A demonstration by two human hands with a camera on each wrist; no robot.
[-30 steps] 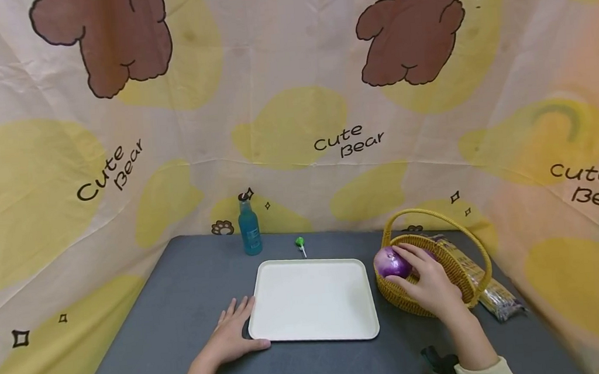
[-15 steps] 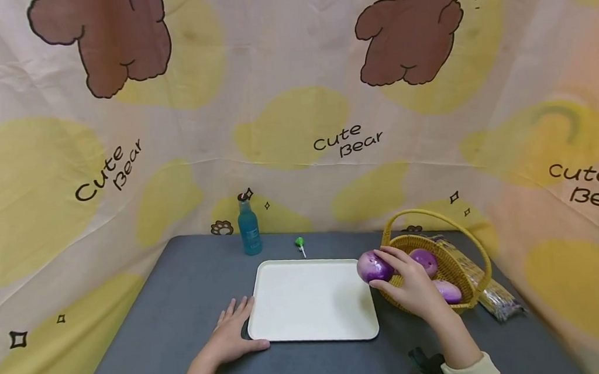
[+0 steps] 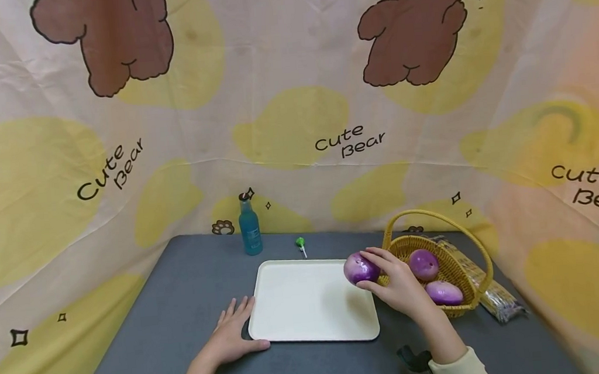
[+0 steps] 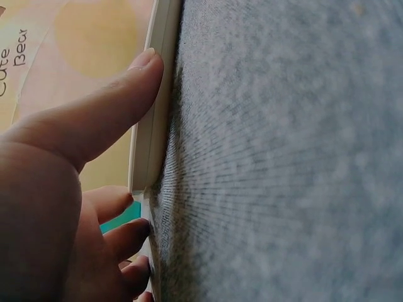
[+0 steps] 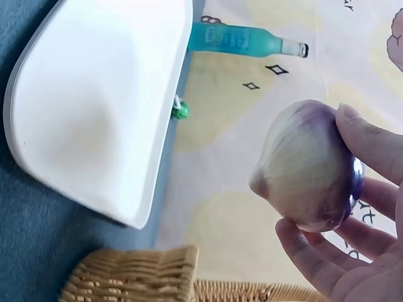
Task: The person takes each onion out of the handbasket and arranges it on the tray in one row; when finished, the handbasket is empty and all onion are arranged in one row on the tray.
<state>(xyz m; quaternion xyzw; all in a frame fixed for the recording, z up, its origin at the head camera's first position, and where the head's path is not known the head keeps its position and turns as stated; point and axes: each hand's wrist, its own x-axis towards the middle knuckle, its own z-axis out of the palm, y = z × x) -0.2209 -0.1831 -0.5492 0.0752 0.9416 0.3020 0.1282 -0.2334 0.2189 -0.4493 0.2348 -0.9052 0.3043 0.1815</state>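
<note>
The right hand (image 3: 398,284) grips a purple onion (image 3: 360,268) above the right side of a white tray (image 3: 308,303); the left hand (image 3: 231,334) (fingers spread) touches the tray's near-left corner.

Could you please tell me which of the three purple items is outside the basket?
It is the held purple item, gripped in the right hand and raised near the white tray; the rear item and front item lie inside the yellow basket.

R hand (image 5: 374,242) cut off, R wrist view — bottle lbl (image 5: 228,39) blurred.
</note>
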